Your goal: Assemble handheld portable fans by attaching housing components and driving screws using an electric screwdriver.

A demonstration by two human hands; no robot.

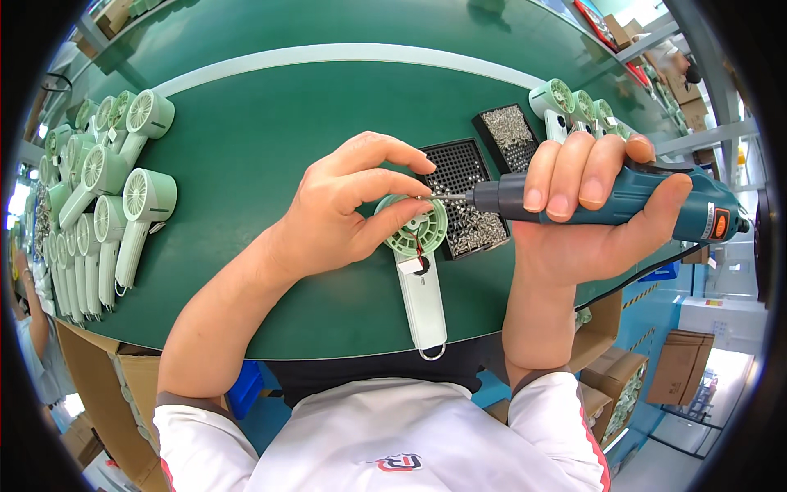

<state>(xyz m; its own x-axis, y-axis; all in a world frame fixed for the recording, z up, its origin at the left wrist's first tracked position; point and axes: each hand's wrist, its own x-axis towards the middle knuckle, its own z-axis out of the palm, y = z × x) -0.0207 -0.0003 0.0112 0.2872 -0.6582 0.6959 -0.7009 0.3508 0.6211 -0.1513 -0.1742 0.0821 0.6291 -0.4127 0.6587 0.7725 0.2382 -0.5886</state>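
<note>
In my right hand (594,197) lies a teal and black electric screwdriver (656,205), held level with its bit pointing left. My left hand (352,201) has thumb and index finger pinched together at the tip of the bit (447,197); whatever is between them is too small or hidden to make out. Just below these fingers is a handheld fan with a round green head (430,234) and a white handle (424,307), lying on the green table. Its head is open, showing red and dark wires. Behind it, a black perforated tray (449,160) holds loose silver screws (475,228).
A second black tray (508,135) heaped with small metal parts stands further back. Many green fans (102,172) are stacked at the left, more (566,98) at the far right. A white strip (352,53) crosses the table (238,139). Cardboard boxes (106,385) stand below its edge.
</note>
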